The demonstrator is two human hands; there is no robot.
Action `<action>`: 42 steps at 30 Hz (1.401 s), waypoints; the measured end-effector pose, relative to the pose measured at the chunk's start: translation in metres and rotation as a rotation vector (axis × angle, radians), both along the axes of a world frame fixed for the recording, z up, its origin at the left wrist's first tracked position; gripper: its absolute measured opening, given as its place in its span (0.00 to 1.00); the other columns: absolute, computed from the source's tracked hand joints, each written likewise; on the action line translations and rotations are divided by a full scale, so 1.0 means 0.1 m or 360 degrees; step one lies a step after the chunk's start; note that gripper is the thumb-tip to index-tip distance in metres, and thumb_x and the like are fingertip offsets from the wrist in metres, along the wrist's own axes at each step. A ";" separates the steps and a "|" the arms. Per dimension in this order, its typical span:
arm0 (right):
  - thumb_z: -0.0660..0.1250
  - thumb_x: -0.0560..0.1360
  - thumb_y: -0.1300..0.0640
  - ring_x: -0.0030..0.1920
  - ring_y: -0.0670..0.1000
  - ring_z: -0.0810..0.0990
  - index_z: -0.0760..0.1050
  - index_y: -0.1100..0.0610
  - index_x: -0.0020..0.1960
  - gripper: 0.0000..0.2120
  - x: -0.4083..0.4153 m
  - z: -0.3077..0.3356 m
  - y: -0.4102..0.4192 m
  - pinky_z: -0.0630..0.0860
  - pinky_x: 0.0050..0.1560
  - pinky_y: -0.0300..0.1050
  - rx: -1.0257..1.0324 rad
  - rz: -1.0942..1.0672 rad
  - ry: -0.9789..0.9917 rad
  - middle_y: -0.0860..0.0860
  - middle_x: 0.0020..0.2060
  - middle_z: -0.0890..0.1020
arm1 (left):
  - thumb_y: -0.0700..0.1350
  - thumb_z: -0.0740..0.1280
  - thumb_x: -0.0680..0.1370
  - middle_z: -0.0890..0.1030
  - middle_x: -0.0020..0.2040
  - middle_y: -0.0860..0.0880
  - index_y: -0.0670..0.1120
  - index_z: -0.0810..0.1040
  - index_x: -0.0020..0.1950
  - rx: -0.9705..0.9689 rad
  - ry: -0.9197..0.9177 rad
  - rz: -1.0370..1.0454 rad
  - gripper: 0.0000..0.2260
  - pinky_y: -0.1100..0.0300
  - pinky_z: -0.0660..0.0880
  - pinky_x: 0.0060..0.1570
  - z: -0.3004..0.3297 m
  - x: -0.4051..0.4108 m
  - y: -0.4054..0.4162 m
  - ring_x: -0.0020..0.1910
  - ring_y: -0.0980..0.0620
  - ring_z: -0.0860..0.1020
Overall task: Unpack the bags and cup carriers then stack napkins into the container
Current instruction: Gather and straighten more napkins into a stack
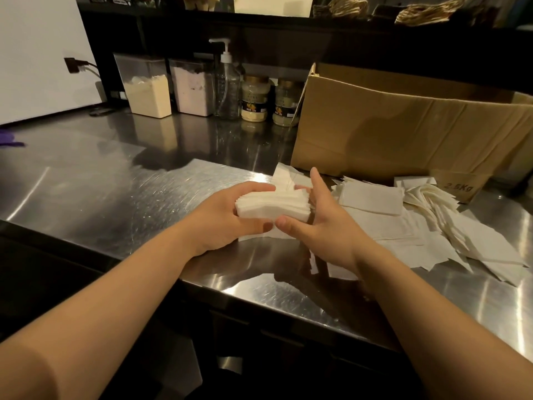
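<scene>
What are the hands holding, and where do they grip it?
A napkin stack: the left hand grips its left end, and the right hand presses flat against its right end.

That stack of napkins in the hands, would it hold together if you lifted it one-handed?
Probably not well. The napkin stack looks loose, with uneven, fanned edges, so sheets may slip. Both the left hand and right hand brace it. It is likely light and floppy, like the sheets scattered nearby.
</scene>
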State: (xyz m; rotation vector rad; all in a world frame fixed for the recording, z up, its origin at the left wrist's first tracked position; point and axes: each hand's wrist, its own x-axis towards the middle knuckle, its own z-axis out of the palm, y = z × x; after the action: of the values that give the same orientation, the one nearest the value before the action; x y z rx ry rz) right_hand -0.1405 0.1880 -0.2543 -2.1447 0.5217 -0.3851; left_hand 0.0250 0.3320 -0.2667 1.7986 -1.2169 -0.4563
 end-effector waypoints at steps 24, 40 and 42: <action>0.73 0.76 0.56 0.57 0.45 0.81 0.77 0.45 0.61 0.16 -0.12 0.04 -0.10 0.80 0.62 0.44 0.0086 0.0104 0.0043 0.41 0.54 0.83 | 0.57 0.80 0.64 0.86 0.53 0.59 0.59 0.82 0.62 -0.0001 0.0221 -0.0018 0.27 0.52 0.80 0.60 0.05 -0.05 -0.01 0.54 0.58 0.83; 0.75 0.73 0.59 0.54 0.50 0.85 0.80 0.52 0.59 0.15 -0.07 0.53 -0.44 0.82 0.59 0.56 0.0219 0.0085 -0.0214 0.47 0.53 0.86 | 0.56 0.80 0.62 0.85 0.46 0.50 0.48 0.83 0.50 -0.0130 0.0229 -0.0017 0.21 0.52 0.81 0.52 0.40 0.17 -0.44 0.50 0.47 0.83; 0.75 0.73 0.58 0.54 0.49 0.85 0.80 0.51 0.59 0.15 0.00 0.63 -0.54 0.83 0.58 0.53 0.0137 0.0064 -0.0283 0.46 0.53 0.85 | 0.54 0.79 0.64 0.84 0.46 0.49 0.47 0.81 0.51 -0.0073 0.0188 -0.0095 0.20 0.51 0.81 0.54 0.52 0.27 -0.57 0.51 0.46 0.83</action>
State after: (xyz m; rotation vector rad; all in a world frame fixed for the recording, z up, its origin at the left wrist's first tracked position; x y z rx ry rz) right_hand -0.1404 0.1344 -0.1914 -2.0122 0.3868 -0.5159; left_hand 0.0515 0.2752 -0.2146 1.6761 -1.1919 -0.5565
